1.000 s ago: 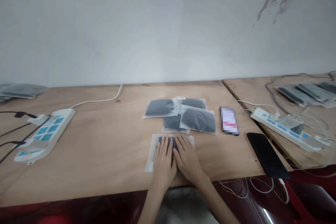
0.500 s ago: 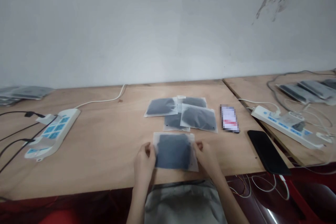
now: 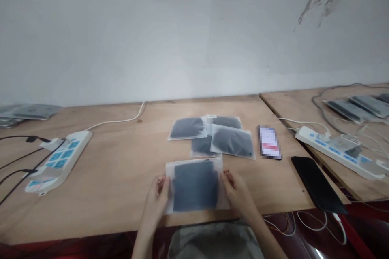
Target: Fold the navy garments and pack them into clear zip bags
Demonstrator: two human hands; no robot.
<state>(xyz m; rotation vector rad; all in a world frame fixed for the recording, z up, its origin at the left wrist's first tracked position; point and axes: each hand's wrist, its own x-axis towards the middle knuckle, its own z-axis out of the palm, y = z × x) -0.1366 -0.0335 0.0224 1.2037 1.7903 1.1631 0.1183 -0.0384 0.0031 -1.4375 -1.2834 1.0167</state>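
A clear plastic pouch with a dark flat item inside [image 3: 195, 186] is held just above the near edge of the wooden table [image 3: 121, 178]. My left hand [image 3: 158, 200] pinches its left edge and my right hand [image 3: 238, 194] pinches its right edge. Both hands are closed on the pouch. Behind it lie several similar packaged dark items [image 3: 212, 135] overlapping in a loose pile.
A white power strip [image 3: 57, 160] with black cables lies at the left. A lit phone [image 3: 269, 142] and a dark phone [image 3: 317, 184] lie at the right. A second table [image 3: 304, 105] holds another power strip [image 3: 337, 149], cables and more pouches [image 3: 355, 107]. More pouches [image 3: 27, 110] sit far left.
My hands left the top of the pouch, where they pressed flat, and took it by its two side edges. The pouch has lifted and shifted slightly toward me.
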